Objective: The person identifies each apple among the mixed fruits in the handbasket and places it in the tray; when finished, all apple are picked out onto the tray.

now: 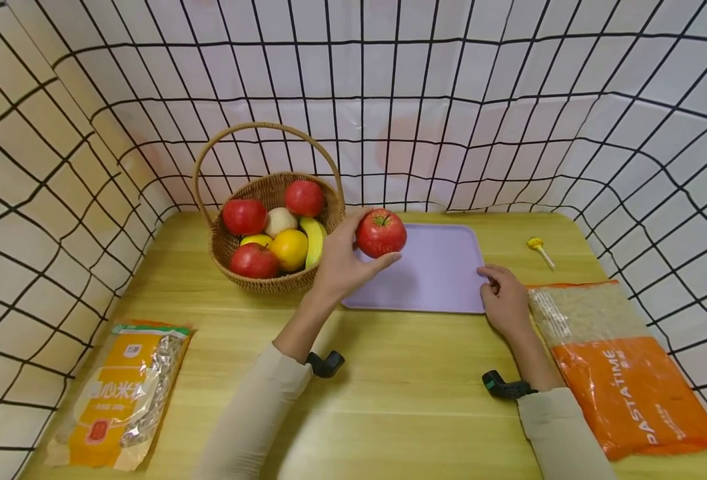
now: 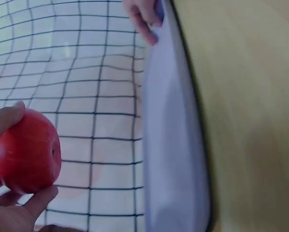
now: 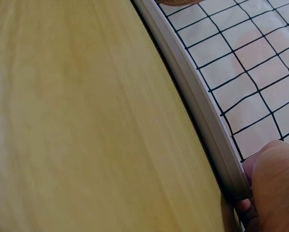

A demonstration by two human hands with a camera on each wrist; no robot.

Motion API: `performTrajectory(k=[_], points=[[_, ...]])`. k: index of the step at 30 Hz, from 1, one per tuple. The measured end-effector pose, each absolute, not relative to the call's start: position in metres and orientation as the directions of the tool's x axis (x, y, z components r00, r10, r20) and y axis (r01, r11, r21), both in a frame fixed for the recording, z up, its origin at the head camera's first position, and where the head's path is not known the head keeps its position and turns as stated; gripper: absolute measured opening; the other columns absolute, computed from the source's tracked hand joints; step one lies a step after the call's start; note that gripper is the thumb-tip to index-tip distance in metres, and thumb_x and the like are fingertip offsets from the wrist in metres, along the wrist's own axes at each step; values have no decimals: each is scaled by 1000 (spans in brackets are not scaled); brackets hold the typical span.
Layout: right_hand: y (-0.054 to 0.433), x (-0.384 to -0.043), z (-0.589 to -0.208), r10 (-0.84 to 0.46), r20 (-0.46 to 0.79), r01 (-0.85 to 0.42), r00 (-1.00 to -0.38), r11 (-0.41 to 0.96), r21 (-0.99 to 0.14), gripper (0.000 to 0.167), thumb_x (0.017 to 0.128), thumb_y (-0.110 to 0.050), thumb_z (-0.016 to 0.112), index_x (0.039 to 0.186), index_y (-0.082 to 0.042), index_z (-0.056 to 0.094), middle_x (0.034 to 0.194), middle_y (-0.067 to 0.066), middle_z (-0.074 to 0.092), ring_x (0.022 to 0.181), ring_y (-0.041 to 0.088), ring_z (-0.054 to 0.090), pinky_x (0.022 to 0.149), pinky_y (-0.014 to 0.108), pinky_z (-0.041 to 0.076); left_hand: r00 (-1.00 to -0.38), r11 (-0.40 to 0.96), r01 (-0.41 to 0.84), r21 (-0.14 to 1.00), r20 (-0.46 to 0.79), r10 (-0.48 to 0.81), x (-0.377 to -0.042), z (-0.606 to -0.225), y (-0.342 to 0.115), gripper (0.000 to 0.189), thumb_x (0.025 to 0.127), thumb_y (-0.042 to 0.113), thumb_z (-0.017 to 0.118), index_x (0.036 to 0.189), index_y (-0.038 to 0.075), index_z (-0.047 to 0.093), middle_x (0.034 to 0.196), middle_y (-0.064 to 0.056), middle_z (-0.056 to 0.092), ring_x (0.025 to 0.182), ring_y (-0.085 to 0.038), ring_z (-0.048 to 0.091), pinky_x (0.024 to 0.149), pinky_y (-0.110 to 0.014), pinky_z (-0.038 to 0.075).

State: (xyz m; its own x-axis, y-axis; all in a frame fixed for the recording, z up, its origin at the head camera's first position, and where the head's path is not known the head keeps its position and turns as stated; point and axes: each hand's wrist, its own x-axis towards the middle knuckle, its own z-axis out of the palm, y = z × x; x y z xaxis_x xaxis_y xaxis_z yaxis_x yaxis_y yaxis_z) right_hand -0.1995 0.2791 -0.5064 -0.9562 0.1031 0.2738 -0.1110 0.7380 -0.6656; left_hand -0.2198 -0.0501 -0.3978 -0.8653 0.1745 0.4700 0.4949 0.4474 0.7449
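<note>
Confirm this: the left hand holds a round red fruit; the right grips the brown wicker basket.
Not quite: the head view shows the right hand gripping the flat purple rectangular tray, not the brown wicker basket. The rest stands.

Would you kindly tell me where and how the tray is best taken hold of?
I'd take the tray by its raised rim at both short ends, one hand from each side. It is flat and oblong, so holding both ends should keep it level. The right hand is at the right end; the left hand, holding a red fruit, would need freeing first.
</note>
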Motion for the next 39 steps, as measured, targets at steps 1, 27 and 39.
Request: performTrajectory(k=[1,27,39], points=[[279,-199,-506,106,273,-108,-956,740,-664,35,96,-1,53,127,2,69,135,21,63,96,25,55,77,23,37,-872,437,486,757,452,187,-222,-400,-46,82,76,39,91,145,16,53,139,-3,63,122,-17,62,97,-34,58],[279,-200,-506,96,302,-132,-948,747,-652,35,95,0,53,125,3,70,134,21,64,94,24,55,74,20,36,-995,341,88,936,101,-20,-287,-465,-12,86,82,22,89,154,25,42,150,-10,49,139,-29,50,117,-47,41],[278,-197,-504,104,308,-136,-946,733,-666,34,94,1,55,124,3,71,132,21,65,92,23,55,74,17,35,-991,400,130,907,130,28,-292,-476,-15,98,79,18,91,159,24,36,155,-11,46,145,-29,45,121,-47,37]])
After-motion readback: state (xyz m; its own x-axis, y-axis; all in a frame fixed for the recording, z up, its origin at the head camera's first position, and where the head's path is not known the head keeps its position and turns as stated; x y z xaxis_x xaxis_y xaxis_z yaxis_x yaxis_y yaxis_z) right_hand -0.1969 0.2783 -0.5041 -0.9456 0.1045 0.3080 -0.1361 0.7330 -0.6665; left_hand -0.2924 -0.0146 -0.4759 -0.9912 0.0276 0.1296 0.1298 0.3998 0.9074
